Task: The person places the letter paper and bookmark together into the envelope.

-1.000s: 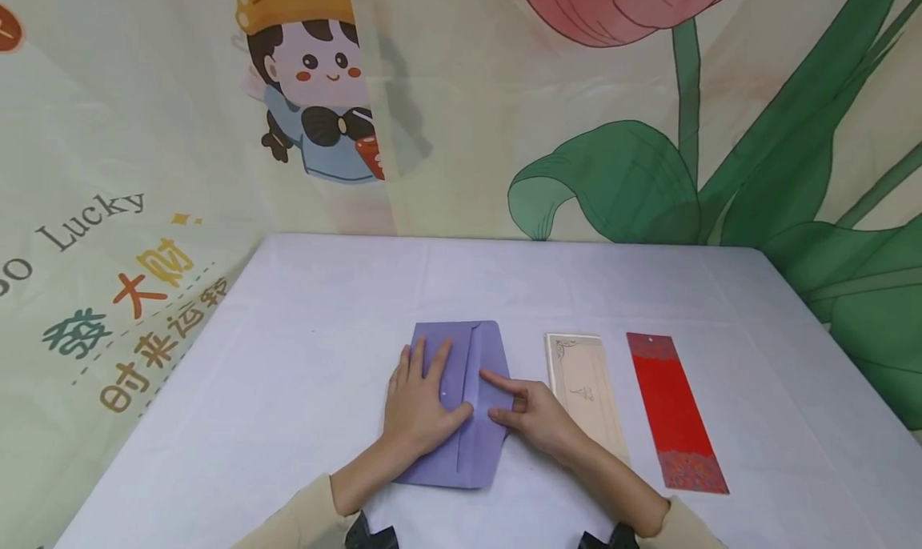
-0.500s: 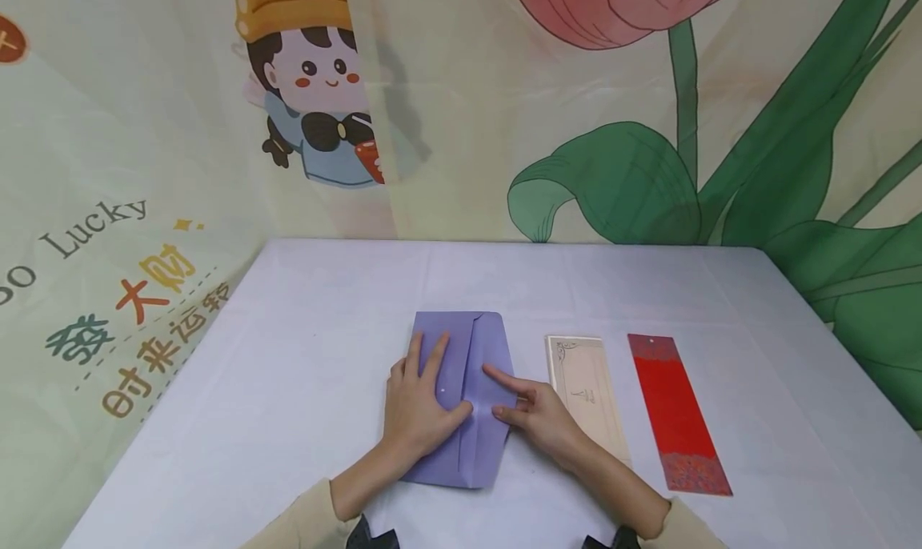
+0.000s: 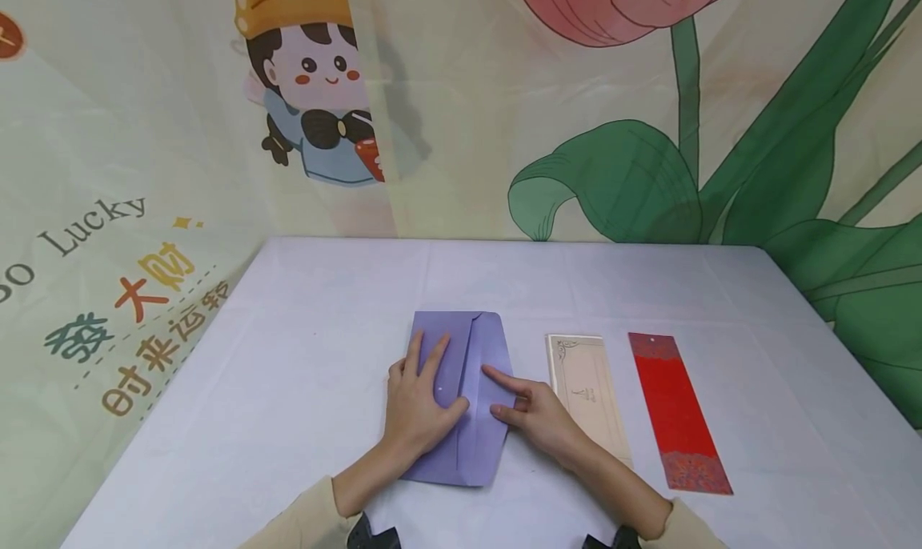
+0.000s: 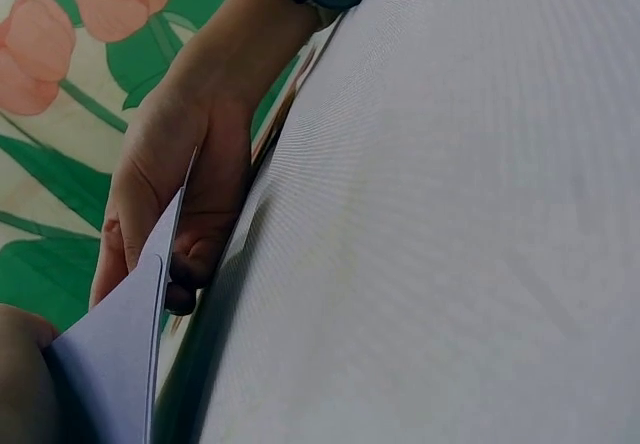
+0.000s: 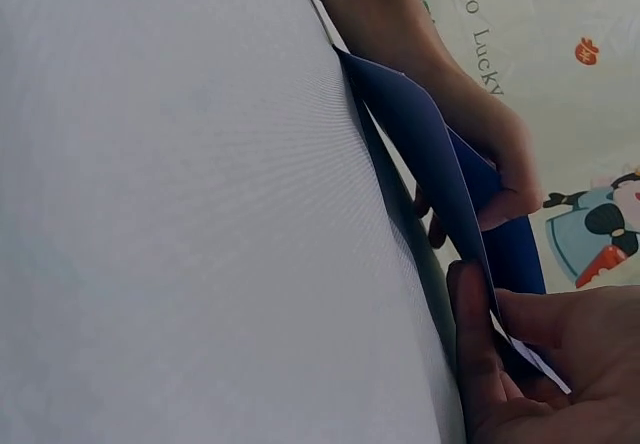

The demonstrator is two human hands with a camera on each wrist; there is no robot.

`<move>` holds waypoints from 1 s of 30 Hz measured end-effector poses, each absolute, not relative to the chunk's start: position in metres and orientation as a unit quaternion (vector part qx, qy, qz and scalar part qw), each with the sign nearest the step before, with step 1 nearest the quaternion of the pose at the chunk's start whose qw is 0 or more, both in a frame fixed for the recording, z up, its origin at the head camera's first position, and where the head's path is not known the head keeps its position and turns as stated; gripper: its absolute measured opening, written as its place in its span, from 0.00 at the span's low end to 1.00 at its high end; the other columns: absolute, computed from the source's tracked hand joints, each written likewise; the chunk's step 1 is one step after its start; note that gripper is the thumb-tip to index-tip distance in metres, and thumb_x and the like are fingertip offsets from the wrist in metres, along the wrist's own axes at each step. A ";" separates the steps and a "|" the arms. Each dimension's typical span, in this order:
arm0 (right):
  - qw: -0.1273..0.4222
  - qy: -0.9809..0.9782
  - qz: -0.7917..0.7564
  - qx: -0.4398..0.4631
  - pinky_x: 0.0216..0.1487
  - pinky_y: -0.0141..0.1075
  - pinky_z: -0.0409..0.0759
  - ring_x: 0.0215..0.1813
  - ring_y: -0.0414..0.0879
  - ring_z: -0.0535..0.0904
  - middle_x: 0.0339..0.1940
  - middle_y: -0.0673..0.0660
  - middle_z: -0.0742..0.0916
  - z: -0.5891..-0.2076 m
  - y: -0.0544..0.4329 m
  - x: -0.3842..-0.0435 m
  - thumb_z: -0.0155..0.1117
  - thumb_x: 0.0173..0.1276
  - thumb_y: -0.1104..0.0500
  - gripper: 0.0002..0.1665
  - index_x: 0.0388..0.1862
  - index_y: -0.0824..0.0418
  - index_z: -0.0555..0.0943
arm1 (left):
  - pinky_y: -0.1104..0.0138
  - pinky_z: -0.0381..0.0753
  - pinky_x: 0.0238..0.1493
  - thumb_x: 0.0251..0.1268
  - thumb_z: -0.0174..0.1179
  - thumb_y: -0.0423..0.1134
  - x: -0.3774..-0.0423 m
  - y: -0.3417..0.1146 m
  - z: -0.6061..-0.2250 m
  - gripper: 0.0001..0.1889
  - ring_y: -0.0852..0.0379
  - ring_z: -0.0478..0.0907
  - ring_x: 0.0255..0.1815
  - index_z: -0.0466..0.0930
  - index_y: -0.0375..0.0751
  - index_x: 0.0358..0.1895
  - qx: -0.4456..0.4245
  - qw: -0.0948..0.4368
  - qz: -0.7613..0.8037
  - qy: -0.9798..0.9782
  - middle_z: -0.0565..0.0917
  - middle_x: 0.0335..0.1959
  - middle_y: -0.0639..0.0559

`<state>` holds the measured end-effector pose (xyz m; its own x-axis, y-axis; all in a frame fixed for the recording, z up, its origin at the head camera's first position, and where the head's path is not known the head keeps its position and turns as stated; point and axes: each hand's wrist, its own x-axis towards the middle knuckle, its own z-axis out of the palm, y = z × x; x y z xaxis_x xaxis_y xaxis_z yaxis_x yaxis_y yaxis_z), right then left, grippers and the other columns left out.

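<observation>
A purple envelope [image 3: 484, 445] with a long flap folded across it is held at the table's near middle. Over its left part lies my left hand [image 3: 420, 413], two fingers stretched up the paper and the thumb near the flap's edge. In the right wrist view, fingertips of that hand show beneath the envelope [image 5: 440, 154], with its thumb above. My right hand [image 3: 542, 419] pinches the right edge, index finger and thumb on the upper face. The left wrist view shows the envelope [image 4: 120, 354] tilted, its edge running between the right hand's fingers.
Right of the envelope lies a beige card or packet [image 3: 583, 381], partly covered by the right forearm. Farther right is a narrow red paper strip [image 3: 677, 405] with patterned ends. A white cloth [image 3: 324, 293] covers the table, and a printed backdrop [image 3: 461, 133] hangs behind.
The envelope has shifted slightly away from me, and the left hand's outer fingers now sit at its left edge rather than spread on top. Both hands have otherwise barely moved.
</observation>
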<state>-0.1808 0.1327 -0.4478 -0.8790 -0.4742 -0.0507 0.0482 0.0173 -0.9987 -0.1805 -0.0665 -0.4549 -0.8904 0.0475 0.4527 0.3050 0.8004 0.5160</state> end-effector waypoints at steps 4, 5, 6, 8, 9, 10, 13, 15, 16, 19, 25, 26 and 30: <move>0.189 0.687 -0.683 -0.161 0.44 0.38 0.78 0.46 0.56 0.81 0.42 0.70 0.83 -0.447 0.133 -0.180 0.59 0.63 0.68 0.34 0.68 0.61 0.64 | 0.47 0.64 0.46 0.35 0.62 0.49 -0.181 -0.066 -0.455 0.43 0.35 0.65 0.49 0.66 0.49 0.66 -0.099 0.221 -0.281 -0.929 0.58 0.68 0.36; 0.188 0.690 -0.681 -0.161 0.43 0.37 0.78 0.45 0.55 0.81 0.41 0.70 0.83 -0.447 0.133 -0.180 0.59 0.62 0.68 0.34 0.68 0.60 0.64 | 0.47 0.64 0.46 0.34 0.62 0.49 -0.181 -0.066 -0.454 0.43 0.35 0.65 0.49 0.66 0.49 0.66 -0.100 0.222 -0.273 -0.931 0.58 0.68 0.36; 0.185 0.692 -0.679 -0.162 0.43 0.37 0.78 0.45 0.55 0.81 0.41 0.70 0.84 -0.447 0.133 -0.181 0.60 0.62 0.68 0.34 0.68 0.60 0.65 | 0.47 0.63 0.46 0.34 0.62 0.50 -0.181 -0.066 -0.454 0.44 0.35 0.65 0.49 0.66 0.49 0.66 -0.099 0.222 -0.266 -0.933 0.58 0.68 0.36; 0.181 0.693 -0.678 -0.164 0.43 0.37 0.78 0.44 0.53 0.82 0.41 0.69 0.84 -0.448 0.133 -0.181 0.60 0.62 0.68 0.34 0.68 0.60 0.65 | 0.48 0.63 0.45 0.34 0.63 0.52 -0.181 -0.065 -0.453 0.45 0.35 0.65 0.49 0.65 0.49 0.66 -0.097 0.220 -0.255 -0.937 0.58 0.68 0.36; 0.181 0.693 -0.679 -0.164 0.43 0.37 0.78 0.44 0.53 0.82 0.42 0.69 0.83 -0.449 0.133 -0.182 0.60 0.61 0.68 0.34 0.68 0.60 0.65 | 0.48 0.63 0.45 0.33 0.63 0.53 -0.180 -0.065 -0.453 0.45 0.35 0.65 0.50 0.65 0.50 0.67 -0.094 0.217 -0.250 -0.939 0.58 0.68 0.37; 0.181 0.692 -0.680 -0.161 0.42 0.37 0.78 0.44 0.52 0.82 0.42 0.69 0.83 -0.449 0.133 -0.182 0.60 0.61 0.68 0.34 0.67 0.59 0.65 | 0.49 0.63 0.44 0.34 0.64 0.53 -0.180 -0.064 -0.452 0.46 0.35 0.64 0.51 0.64 0.51 0.67 -0.091 0.213 -0.245 -0.941 0.57 0.69 0.37; 0.183 0.685 -0.688 -0.158 0.42 0.37 0.78 0.45 0.50 0.81 0.46 0.69 0.82 -0.450 0.134 -0.182 0.60 0.60 0.69 0.35 0.67 0.59 0.66 | 0.50 0.62 0.45 0.35 0.64 0.58 -0.179 -0.063 -0.452 0.47 0.35 0.63 0.54 0.62 0.53 0.68 -0.082 0.195 -0.233 -0.949 0.55 0.70 0.39; 0.181 0.684 -0.689 -0.158 0.42 0.37 0.78 0.44 0.48 0.82 0.46 0.69 0.82 -0.449 0.134 -0.182 0.60 0.60 0.69 0.35 0.67 0.59 0.66 | 0.49 0.61 0.46 0.37 0.63 0.63 -0.179 -0.062 -0.451 0.48 0.35 0.61 0.57 0.60 0.54 0.69 -0.078 0.183 -0.227 -0.953 0.53 0.71 0.40; 0.180 0.684 -0.688 -0.160 0.42 0.36 0.78 0.43 0.47 0.82 0.46 0.69 0.82 -0.449 0.134 -0.182 0.60 0.60 0.70 0.35 0.67 0.59 0.66 | 0.49 0.61 0.47 0.38 0.62 0.65 -0.178 -0.061 -0.451 0.49 0.35 0.60 0.58 0.59 0.54 0.70 -0.076 0.177 -0.225 -0.955 0.52 0.71 0.40; 0.169 0.691 -0.682 -0.171 0.39 0.33 0.78 0.36 0.43 0.82 0.38 0.67 0.85 -0.448 0.134 -0.182 0.61 0.60 0.69 0.34 0.67 0.60 0.66 | 0.49 0.60 0.49 0.39 0.60 0.70 -0.178 -0.060 -0.451 0.50 0.35 0.58 0.60 0.57 0.54 0.70 -0.072 0.173 -0.222 -0.957 0.50 0.71 0.40; 0.164 0.698 -0.674 -0.179 0.35 0.30 0.77 0.27 0.38 0.78 0.22 0.62 0.83 -0.447 0.134 -0.182 0.61 0.60 0.69 0.34 0.66 0.61 0.67 | 0.48 0.59 0.50 0.39 0.61 0.67 -0.178 -0.060 -0.452 0.49 0.33 0.59 0.59 0.59 0.54 0.70 -0.078 0.182 -0.222 -0.955 0.50 0.71 0.38; 0.165 0.698 -0.674 -0.177 0.35 0.30 0.77 0.27 0.39 0.78 0.21 0.64 0.83 -0.447 0.134 -0.182 0.61 0.60 0.69 0.34 0.66 0.61 0.67 | 0.48 0.59 0.50 0.39 0.62 0.66 -0.178 -0.060 -0.452 0.48 0.33 0.59 0.58 0.59 0.53 0.69 -0.081 0.185 -0.224 -0.953 0.50 0.71 0.38; 0.176 0.688 -0.683 -0.171 0.41 0.34 0.78 0.42 0.47 0.82 0.43 0.71 0.83 -0.447 0.133 -0.181 0.60 0.60 0.70 0.34 0.67 0.63 0.65 | 0.47 0.58 0.51 0.39 0.64 0.61 -0.178 -0.061 -0.453 0.46 0.33 0.59 0.57 0.62 0.52 0.68 -0.088 0.194 -0.230 -0.950 0.51 0.71 0.37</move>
<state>-0.1811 0.1333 -0.4467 -0.8793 -0.4762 -0.0083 0.0053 0.0077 -1.0000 -0.1777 -0.0606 -0.4533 -0.9090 0.0776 0.4096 0.2563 0.8789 0.4023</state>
